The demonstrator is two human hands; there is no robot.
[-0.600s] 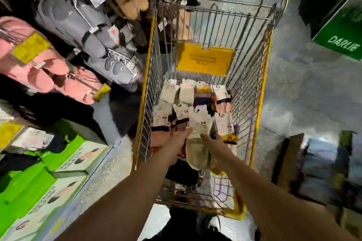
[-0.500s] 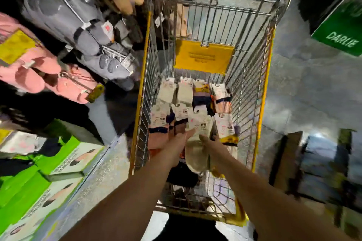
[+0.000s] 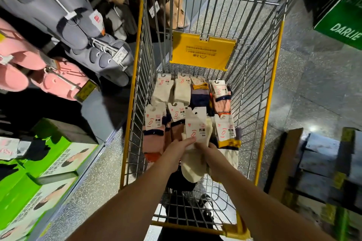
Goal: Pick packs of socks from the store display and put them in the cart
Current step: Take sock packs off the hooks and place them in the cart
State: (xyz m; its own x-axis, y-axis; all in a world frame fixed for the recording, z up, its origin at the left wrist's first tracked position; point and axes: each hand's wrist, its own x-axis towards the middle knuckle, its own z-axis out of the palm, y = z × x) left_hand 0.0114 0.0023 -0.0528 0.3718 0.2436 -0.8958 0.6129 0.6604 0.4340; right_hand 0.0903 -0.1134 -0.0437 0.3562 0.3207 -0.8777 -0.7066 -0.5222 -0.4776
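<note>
Both hands are gripping a cream sock pack (image 3: pixel 195 143) over the cart (image 3: pixel 272 84): left hand (image 3: pixel 179 149) and right hand (image 3: pixel 208 152) are pinching it below its white card. Price tags (image 3: pixel 119 56) at left are reading 19.90; a green sign (image 3: pixel 344 25) far right is reading DARLIE.

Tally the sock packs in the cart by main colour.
Cream: 4
Navy with yellow: 2
Pink or orange: 2
Brown: 1
Total: 9
</note>
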